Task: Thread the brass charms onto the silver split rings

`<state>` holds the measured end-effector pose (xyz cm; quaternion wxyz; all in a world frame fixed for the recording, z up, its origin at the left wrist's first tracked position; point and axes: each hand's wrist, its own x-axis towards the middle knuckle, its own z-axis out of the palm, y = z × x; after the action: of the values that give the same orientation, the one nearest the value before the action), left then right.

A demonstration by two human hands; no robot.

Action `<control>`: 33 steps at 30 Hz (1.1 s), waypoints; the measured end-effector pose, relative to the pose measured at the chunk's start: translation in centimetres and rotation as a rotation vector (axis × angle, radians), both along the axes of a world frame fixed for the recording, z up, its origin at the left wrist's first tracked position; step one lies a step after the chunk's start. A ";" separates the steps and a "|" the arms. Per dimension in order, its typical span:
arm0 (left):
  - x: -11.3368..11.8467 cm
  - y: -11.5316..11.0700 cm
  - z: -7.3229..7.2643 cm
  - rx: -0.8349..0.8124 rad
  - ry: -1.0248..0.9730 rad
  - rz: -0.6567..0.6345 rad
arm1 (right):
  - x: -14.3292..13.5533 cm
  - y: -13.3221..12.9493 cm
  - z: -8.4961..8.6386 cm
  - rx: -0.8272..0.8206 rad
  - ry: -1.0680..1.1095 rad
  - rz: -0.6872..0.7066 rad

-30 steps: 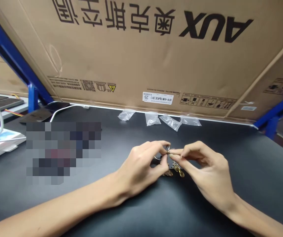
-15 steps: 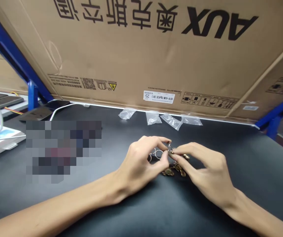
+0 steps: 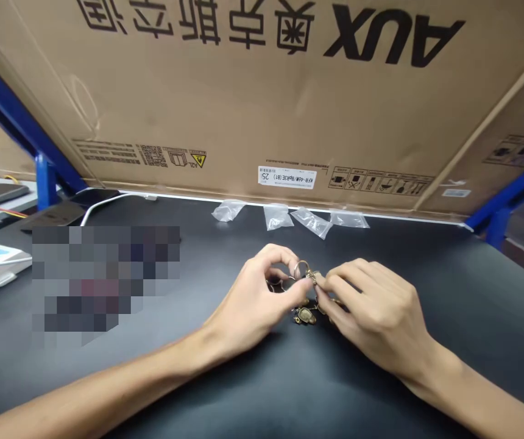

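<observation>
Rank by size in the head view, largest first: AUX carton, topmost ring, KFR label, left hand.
1. AUX carton
2. Left hand
3. KFR label
4. Topmost ring, at the left fingertips

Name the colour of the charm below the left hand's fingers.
The charm is dull brownish gold, seen best in the head view.

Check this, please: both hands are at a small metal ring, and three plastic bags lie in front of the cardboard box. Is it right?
The count is wrong: the head view shows four plastic bags, not three, in front of the cardboard box. The left hand and right hand are indeed at a small metal ring.
</observation>
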<state>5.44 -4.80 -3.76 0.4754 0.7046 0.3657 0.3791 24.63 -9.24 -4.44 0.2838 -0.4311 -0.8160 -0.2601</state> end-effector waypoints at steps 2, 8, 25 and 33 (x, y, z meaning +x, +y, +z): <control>0.0 -0.2 -0.2 0.043 0.026 0.056 | 0.1 0.0 0.1 0.009 -0.014 -0.009; -0.3 0.2 -0.1 -0.106 -0.016 0.021 | 0.6 0.5 0.2 0.038 -0.060 -0.050; -2.0 2.5 -0.4 0.452 0.434 -0.042 | 2.5 1.4 0.7 -0.192 0.346 -0.060; -2.5 3.6 -1.4 0.692 0.772 -0.165 | 4.0 2.6 0.0 -0.533 0.299 -0.257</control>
<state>2.93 -1.21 -5.20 0.0740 0.9353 0.3109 0.1519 28.58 -6.60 -4.48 0.2423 -0.6231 -0.7436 -0.0049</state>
